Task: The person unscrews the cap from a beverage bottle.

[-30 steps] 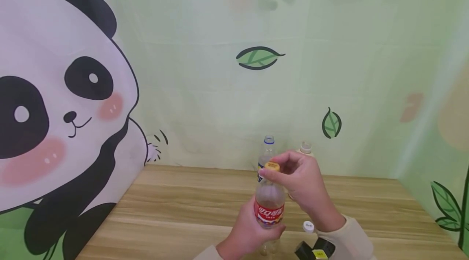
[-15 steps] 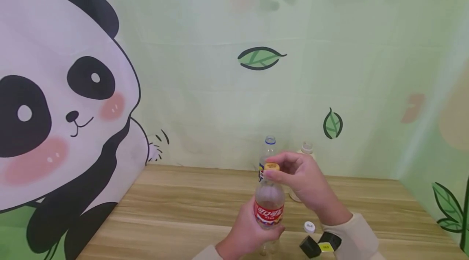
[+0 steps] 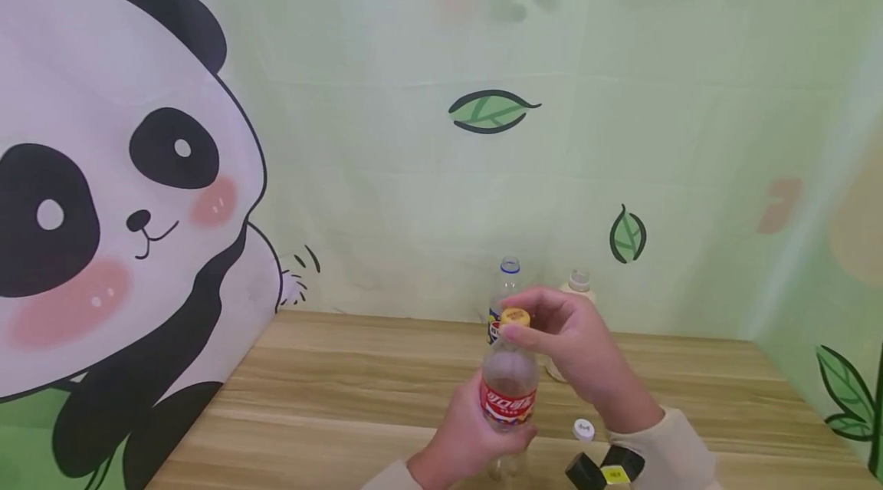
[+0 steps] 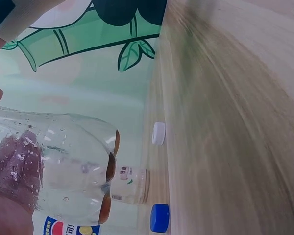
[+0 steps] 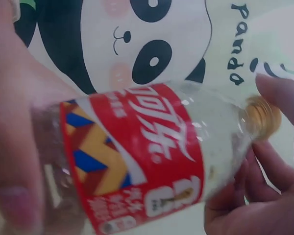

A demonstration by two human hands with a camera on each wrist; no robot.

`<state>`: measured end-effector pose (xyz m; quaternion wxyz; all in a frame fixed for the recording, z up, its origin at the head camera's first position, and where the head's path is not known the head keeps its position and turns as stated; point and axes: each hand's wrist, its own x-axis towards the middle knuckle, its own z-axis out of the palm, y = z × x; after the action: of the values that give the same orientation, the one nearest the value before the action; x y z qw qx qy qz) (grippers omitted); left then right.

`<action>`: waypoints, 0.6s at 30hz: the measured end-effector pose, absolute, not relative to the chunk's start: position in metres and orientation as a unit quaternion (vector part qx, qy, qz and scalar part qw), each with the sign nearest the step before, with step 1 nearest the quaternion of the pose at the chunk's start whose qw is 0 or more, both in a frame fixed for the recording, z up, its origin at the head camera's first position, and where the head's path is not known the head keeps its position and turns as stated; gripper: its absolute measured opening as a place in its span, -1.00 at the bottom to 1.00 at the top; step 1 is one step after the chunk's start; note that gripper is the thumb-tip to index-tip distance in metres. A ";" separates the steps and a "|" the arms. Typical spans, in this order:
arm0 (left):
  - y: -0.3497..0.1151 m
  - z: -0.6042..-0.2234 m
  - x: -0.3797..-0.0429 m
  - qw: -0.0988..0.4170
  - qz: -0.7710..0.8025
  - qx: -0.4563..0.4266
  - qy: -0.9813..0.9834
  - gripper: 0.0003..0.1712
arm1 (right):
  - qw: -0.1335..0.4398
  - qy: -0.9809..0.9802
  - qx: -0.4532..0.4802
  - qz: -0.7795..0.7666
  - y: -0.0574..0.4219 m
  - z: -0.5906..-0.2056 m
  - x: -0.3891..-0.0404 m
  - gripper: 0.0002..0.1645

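A clear plastic cola bottle (image 3: 509,402) with a red label is held above the table, slightly tilted, with its bottom apart from the tabletop in the left wrist view. Wrapped around its lower part is my left hand (image 3: 465,432). My right hand (image 3: 576,348) pinches the yellow cap (image 3: 515,317) at the bottle's mouth between thumb and fingers. In the right wrist view the cap (image 5: 264,117) sits on the neck; whether it is threaded tight cannot be seen. A few drops cling inside the bottle (image 4: 63,161).
Behind the hands stand two uncapped bottles: one with a blue neck ring (image 3: 510,269), one with a pale body (image 3: 579,283). A white cap (image 3: 583,429) and a blue cap (image 4: 159,218) lie on the wooden table (image 3: 331,390). A panda-printed backdrop (image 3: 372,191) encloses the table.
My right thumb and fingers have shifted slightly around the yellow cap, the thumb drawing back to the right. The left hand keeps its hold on the bottle with little movement.
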<state>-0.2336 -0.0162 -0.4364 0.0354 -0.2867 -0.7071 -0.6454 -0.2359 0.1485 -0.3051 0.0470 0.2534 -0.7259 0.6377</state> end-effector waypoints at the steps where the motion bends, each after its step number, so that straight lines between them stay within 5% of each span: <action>1: -0.016 -0.436 -0.233 0.036 -0.645 -0.285 -0.708 -0.36 | 0.058 -0.727 0.237 0.642 0.146 -0.305 -0.234 -0.75; 10: -0.013 -0.437 -0.234 0.042 -0.650 -0.292 -0.700 -0.37 | 0.173 -0.740 0.135 0.635 0.126 -0.300 -0.219 -0.55; 18: -0.012 -0.439 -0.233 0.035 -0.656 -0.288 -0.697 -0.35 | 0.186 -0.736 0.102 0.643 0.120 -0.301 -0.214 -0.51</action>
<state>-0.2327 -0.0118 -0.4388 0.0355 -0.2879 -0.6972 -0.6555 -0.2144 0.1202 -0.3008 0.1863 0.1017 -0.7355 0.6434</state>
